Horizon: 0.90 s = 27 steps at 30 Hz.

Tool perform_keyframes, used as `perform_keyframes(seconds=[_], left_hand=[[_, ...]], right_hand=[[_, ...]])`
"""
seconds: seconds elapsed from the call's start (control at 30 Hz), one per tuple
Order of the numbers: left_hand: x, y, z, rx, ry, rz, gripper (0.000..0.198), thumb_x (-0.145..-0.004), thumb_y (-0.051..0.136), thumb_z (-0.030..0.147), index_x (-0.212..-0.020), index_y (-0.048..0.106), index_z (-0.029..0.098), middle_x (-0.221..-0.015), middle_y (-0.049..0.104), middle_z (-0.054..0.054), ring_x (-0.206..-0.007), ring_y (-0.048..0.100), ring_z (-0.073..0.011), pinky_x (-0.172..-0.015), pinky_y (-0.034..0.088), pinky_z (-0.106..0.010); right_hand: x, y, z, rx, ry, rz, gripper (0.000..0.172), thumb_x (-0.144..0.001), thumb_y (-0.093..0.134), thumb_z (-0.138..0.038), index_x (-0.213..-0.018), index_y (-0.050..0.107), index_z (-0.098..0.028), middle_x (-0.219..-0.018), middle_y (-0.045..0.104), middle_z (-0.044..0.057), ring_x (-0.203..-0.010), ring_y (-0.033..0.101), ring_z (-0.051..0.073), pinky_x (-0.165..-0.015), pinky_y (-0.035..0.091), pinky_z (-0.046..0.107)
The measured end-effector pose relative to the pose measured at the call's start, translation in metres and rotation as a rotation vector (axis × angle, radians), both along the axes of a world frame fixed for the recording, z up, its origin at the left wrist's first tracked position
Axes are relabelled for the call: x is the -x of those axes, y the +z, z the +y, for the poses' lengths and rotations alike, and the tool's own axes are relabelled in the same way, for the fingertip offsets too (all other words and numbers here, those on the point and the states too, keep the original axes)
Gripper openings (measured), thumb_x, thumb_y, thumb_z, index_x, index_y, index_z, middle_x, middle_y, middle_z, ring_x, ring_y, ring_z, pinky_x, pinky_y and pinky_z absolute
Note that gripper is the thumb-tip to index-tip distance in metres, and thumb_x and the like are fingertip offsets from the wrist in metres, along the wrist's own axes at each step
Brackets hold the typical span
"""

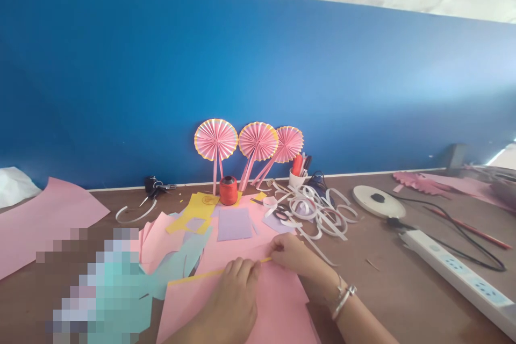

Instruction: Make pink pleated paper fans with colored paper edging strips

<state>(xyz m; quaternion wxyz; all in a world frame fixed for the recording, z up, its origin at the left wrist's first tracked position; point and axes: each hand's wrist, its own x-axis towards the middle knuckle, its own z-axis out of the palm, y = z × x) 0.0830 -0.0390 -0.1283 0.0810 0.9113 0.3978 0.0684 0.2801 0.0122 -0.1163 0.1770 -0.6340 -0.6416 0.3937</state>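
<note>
A sheet of pink paper (185,309) with a narrow yellow strip (201,275) along its far edge lies in front of me. My left hand (236,298) rests on this sheet near the yellow edge, fingers bent and close together, fingertips partly hidden. To its right, my right hand (292,252) is closed in a pinch at the right end of the yellow strip, with a metal bracelet (344,301) on the wrist. More pink paper (226,244) lies beneath and beyond. A lilac paper square (234,224) sits on that, just past my hands.
Three pleated pink paper fans (216,140) lean against the blue partition (201,54). Nearby are a red thread spool (228,191), scissors (281,213), tangled white strips (314,207) and a white pen cup (297,178). A power strip (455,274) lies right; teal paper (121,290) lies left.
</note>
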Motion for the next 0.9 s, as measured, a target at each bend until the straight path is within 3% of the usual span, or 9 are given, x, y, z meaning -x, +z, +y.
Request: perform_keyframes(seconds=[0.37,0.9], left_hand=[[-0.0013,-0.0036,-0.0014,-0.085,-0.010,-0.003,0.050,-0.078,0.040,0.010,-0.128,0.046,0.015,-0.106,0.056,-0.012,-0.092,0.048,-0.0252,-0.084,0.040,-0.041],[-0.0044,0.0051,-0.0021,0.152,0.093,-0.142,0.051,-0.076,0.041,0.012,-0.126,0.050,0.014,-0.113,0.054,-0.012,-0.100,0.046,-0.0265,-0.093,0.038,-0.043]], right_hand=[[-0.0007,-0.0025,-0.0003,-0.007,0.012,0.024,0.022,-0.058,0.044,-0.011,-0.066,0.064,-0.013,-0.054,0.054,-0.003,-0.050,0.044,0.008,-0.043,0.029,0.018],[0.0015,-0.0083,-0.0006,-0.139,0.054,-0.128,0.027,-0.057,0.045,-0.007,-0.066,0.068,-0.016,-0.063,0.066,0.001,-0.059,0.054,0.011,-0.050,0.033,0.019]])
